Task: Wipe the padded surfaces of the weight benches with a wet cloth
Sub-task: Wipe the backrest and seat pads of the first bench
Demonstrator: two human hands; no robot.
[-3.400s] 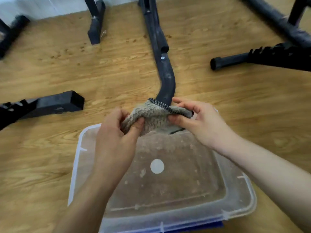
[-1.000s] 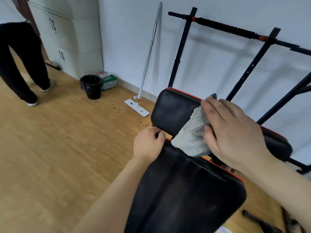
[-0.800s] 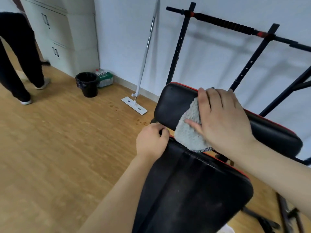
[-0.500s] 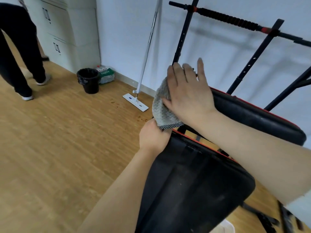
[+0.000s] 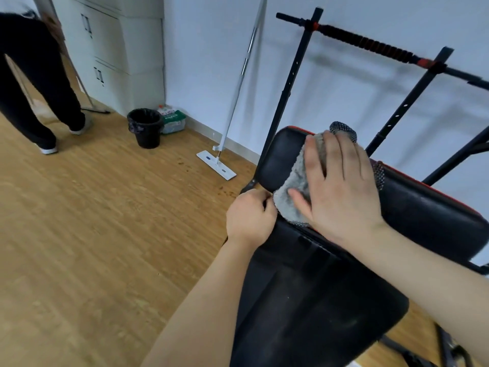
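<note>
A black weight bench with red piping fills the right side: its back pad (image 5: 428, 207) lies across the view, and its seat pad (image 5: 312, 308) runs toward me. A grey fluffy cloth (image 5: 296, 181) with a checkered edge lies on the back pad's left part. My right hand (image 5: 341, 186) presses flat on the cloth with straight, spread fingers. My left hand (image 5: 248, 218) grips the near left corner of the seat pad, at the gap between the pads, fingers curled over its edge.
Black rack uprights and a bar (image 5: 370, 46) stand behind the bench by the wall. A flat mop (image 5: 225, 154) leans on the wall. A black bin (image 5: 145, 131) and a green pack stand by white cabinets. A person in black (image 5: 34, 83) stands far left.
I went from holding the cloth over a plastic tub to the bench. In the last second my right hand swept the cloth leftward along the back pad, then back toward the right.
</note>
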